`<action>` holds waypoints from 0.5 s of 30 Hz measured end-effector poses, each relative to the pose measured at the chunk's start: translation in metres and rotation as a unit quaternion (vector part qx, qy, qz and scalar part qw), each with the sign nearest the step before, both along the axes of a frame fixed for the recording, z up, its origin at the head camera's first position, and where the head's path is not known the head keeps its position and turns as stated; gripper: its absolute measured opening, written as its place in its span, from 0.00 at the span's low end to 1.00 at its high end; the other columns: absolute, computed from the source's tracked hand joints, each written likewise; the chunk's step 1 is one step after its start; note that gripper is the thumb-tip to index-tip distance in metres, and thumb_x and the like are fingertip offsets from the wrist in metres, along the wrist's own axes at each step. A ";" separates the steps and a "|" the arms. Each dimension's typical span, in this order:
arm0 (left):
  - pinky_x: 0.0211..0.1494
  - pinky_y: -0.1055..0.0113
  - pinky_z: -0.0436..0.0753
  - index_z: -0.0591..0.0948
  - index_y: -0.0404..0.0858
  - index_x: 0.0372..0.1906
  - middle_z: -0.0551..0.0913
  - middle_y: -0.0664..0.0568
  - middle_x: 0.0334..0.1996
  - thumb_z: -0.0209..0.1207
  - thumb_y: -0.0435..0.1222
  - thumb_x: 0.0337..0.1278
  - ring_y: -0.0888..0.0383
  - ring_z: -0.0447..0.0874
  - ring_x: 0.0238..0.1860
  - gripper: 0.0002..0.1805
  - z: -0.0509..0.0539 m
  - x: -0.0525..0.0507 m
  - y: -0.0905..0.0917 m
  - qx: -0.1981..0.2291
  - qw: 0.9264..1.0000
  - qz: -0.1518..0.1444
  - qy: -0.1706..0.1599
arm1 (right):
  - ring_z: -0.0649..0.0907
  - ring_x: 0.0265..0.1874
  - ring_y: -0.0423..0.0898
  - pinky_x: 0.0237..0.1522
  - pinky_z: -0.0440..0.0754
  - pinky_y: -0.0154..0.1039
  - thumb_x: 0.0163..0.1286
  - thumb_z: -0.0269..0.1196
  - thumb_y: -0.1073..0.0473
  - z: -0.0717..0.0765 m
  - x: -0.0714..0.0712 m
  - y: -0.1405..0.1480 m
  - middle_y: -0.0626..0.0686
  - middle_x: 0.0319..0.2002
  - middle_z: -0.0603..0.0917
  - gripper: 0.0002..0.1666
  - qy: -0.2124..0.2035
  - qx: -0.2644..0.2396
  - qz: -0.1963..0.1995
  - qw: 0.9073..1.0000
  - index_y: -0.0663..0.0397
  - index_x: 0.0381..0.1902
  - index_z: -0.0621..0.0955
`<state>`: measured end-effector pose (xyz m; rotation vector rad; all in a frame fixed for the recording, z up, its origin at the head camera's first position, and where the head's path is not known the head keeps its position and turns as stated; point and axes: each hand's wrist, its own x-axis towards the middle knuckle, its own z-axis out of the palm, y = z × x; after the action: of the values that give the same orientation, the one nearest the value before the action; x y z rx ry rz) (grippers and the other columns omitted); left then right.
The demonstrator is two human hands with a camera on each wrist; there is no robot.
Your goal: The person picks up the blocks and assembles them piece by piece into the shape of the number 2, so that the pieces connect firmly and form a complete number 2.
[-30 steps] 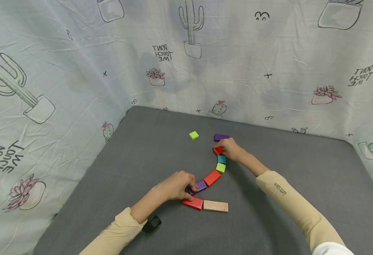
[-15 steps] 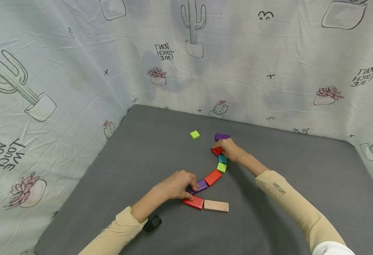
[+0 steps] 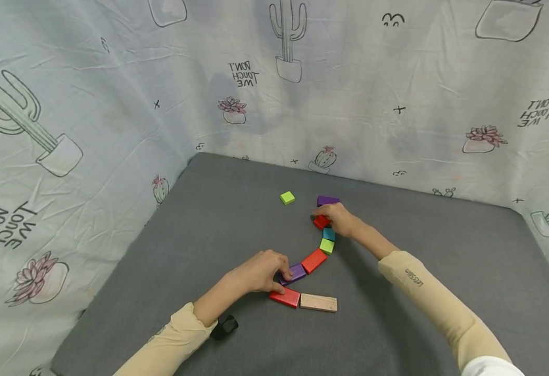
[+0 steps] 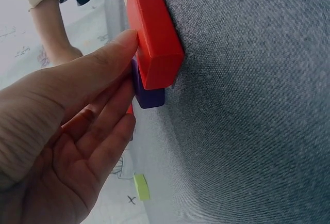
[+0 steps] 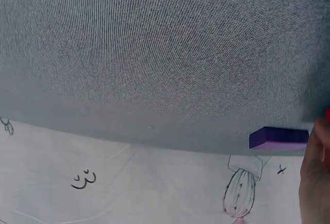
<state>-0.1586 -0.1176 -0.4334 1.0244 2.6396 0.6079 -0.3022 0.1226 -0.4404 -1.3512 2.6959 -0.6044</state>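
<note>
With its thumb on the near red block (image 3: 285, 297) and its fingertips on a purple block (image 3: 293, 273), my left hand (image 3: 258, 272) spans the two. In the left wrist view the left fingers (image 4: 111, 126) look fairly straight and relaxed, pressed to the side of the blocks. Farther off, my right hand (image 3: 342, 219) pinches a small red block (image 3: 321, 222) at the far end of a curved row. Toward me that row continues with a teal block (image 3: 329, 234), a lime green block (image 3: 327, 246) and a longer red block (image 3: 313, 260).
A plain wood block (image 3: 319, 303) lies end to end with the near red one. Beyond the right hand is another purple block (image 3: 328, 201); a lime green block (image 3: 287, 198) lies apart to its left. A black object (image 3: 225, 328) sits by the left forearm. Printed fabric borders the grey table (image 3: 237, 219).
The right hand has shifted the small red block slightly left, then back slightly right. My left hand stays on the same two blocks. The view tilts a little.
</note>
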 end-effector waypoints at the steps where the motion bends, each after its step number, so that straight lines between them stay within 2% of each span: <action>1: 0.47 0.69 0.79 0.89 0.43 0.37 0.83 0.61 0.35 0.75 0.39 0.40 0.66 0.80 0.40 0.14 0.000 0.000 -0.001 0.002 1.000 -0.001 0.002 | 0.82 0.47 0.59 0.46 0.80 0.51 0.50 0.52 0.90 0.002 -0.001 0.001 0.66 0.46 0.83 0.27 0.008 -0.011 -0.004 1.000 0.71 0.46 0.82; 3: 0.47 0.69 0.79 0.89 0.43 0.37 0.83 0.61 0.35 0.75 0.39 0.40 0.65 0.80 0.40 0.14 0.002 -0.001 -0.002 0.005 1.000 -0.002 0.004 | 0.82 0.44 0.59 0.41 0.81 0.50 0.52 0.51 0.89 0.008 -0.005 0.002 0.66 0.44 0.83 0.25 0.022 -0.038 -0.024 0.999 0.72 0.45 0.82; 5: 0.47 0.69 0.79 0.89 0.43 0.37 0.83 0.61 0.35 0.75 0.39 0.40 0.65 0.80 0.40 0.14 0.002 -0.001 -0.004 0.006 1.000 0.000 0.005 | 0.82 0.42 0.59 0.37 0.80 0.51 0.56 0.52 0.85 0.012 -0.011 0.005 0.68 0.44 0.82 0.21 0.032 -0.060 -0.062 0.996 0.73 0.45 0.82; 8: 0.47 0.70 0.79 0.89 0.43 0.37 0.83 0.61 0.34 0.76 0.39 0.40 0.66 0.80 0.40 0.14 0.002 -0.001 -0.005 0.005 1.000 0.002 0.005 | 0.77 0.50 0.64 0.46 0.76 0.57 0.63 0.58 0.74 0.016 -0.022 0.007 0.70 0.50 0.79 0.18 0.014 -0.053 -0.125 0.991 0.75 0.52 0.78; 11: 0.46 0.71 0.78 0.89 0.44 0.37 0.83 0.62 0.34 0.76 0.40 0.39 0.66 0.80 0.40 0.14 0.001 -0.001 -0.006 0.004 1.000 0.001 0.005 | 0.70 0.59 0.67 0.59 0.66 0.62 0.65 0.64 0.62 0.013 -0.032 0.008 0.71 0.57 0.74 0.28 -0.020 -0.015 -0.163 0.986 0.74 0.59 0.73; 13: 0.46 0.72 0.78 0.89 0.44 0.37 0.83 0.62 0.34 0.76 0.40 0.39 0.67 0.80 0.40 0.14 0.000 0.000 -0.006 0.004 1.000 -0.002 0.006 | 0.71 0.58 0.67 0.61 0.64 0.61 0.64 0.65 0.59 0.008 -0.038 0.008 0.71 0.56 0.75 0.30 -0.039 0.000 -0.173 0.984 0.74 0.59 0.73; 15: 0.46 0.72 0.78 0.89 0.44 0.37 0.83 0.62 0.34 0.76 0.40 0.39 0.67 0.80 0.40 0.14 0.000 0.000 -0.006 0.006 1.000 -0.005 0.007 | 0.74 0.55 0.66 0.59 0.68 0.58 0.64 0.66 0.59 0.002 -0.042 0.008 0.70 0.53 0.78 0.28 -0.042 0.008 -0.179 0.983 0.74 0.56 0.75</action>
<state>-0.1586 -0.1234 -0.4331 1.0473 2.6445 0.6178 -0.3441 0.1301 -0.4383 -0.8163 2.8844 -0.6460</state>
